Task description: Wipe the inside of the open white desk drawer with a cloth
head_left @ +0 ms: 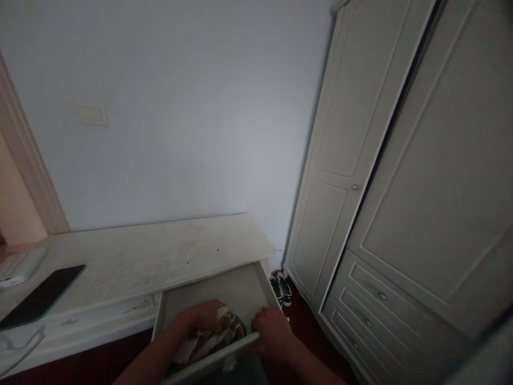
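Observation:
A white drawer (244, 289) stands pulled out from under a white desk top (160, 251). Inside it lies crumpled patterned cloth (224, 329) in brown and pale tones. My left hand (202, 316) reaches into the drawer with its fingers curled down onto the cloth. My right hand (272, 332) is at the drawer's front right corner, fingers bent over the front edge beside the cloth. Both forearms come up from the bottom of the view.
A dark tablet (42, 297) and a pale flat object (20, 266) lie on the desk's left end. A tall white wardrobe (401, 187) with lower drawers fills the right. A pair of dark shoes (281, 287) sits on the floor between desk and wardrobe.

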### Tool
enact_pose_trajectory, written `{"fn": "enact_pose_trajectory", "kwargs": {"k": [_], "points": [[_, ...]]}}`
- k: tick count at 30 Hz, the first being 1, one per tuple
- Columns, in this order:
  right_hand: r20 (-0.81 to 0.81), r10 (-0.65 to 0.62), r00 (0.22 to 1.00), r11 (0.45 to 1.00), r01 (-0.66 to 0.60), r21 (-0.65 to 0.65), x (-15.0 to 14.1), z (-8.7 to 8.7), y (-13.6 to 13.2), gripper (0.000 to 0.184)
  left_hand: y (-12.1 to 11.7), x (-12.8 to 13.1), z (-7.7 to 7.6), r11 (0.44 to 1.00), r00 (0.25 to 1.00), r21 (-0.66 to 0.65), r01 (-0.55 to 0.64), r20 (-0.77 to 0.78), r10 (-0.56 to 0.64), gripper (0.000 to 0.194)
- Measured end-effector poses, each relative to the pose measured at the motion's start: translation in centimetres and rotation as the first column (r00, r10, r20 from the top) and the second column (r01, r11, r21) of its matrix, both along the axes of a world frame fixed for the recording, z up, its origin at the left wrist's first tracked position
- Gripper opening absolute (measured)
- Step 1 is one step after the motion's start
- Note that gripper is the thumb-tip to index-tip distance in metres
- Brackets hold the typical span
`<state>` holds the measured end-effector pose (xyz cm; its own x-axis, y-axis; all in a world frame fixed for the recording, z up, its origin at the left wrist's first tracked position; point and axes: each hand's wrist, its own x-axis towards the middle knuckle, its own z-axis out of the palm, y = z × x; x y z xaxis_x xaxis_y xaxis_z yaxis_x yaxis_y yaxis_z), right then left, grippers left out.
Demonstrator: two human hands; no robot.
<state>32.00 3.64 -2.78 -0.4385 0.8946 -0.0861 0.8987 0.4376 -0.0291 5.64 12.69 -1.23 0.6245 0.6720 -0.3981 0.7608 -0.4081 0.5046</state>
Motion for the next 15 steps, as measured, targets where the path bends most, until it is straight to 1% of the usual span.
{"fn": "enact_pose_trajectory", "kwargs": {"k": [2,4,7,10,15], "points": [[0.001,0.001,1.000,1.000,-0.001,-0.008,-0.1,0.4,-0.1,0.059,-0.1,-2.5,0.3,0.999,0.998,-0.004,-0.034,-0.056,0.033,0.046],[-0.001,-0.002,1.000,1.000,0.002,-0.009,-0.1,0.7,-0.2,0.056,-0.2,-4.3,0.4,0.997,0.990,0.023,-0.080,-0.111,0.082,0.047],[-0.001,-0.002,1.000,1.000,0.002,-0.010,-0.1,0.7,-0.2,0.054,-0.3,-5.6,0.5,0.979,0.972,0.125,-0.159,-0.153,0.177,0.054],[-0.002,-0.002,1.000,1.000,0.002,-0.008,-0.1,0.4,0.0,0.055,-0.2,-5.2,0.4,0.955,0.956,0.220,-0.200,-0.170,0.239,0.060],[-0.003,-0.006,1.000,1.000,0.006,-0.013,-0.2,0.2,0.1,0.058,0.2,-2.2,0.7,0.922,0.939,0.315,-0.226,-0.181,0.292,0.053]]}}
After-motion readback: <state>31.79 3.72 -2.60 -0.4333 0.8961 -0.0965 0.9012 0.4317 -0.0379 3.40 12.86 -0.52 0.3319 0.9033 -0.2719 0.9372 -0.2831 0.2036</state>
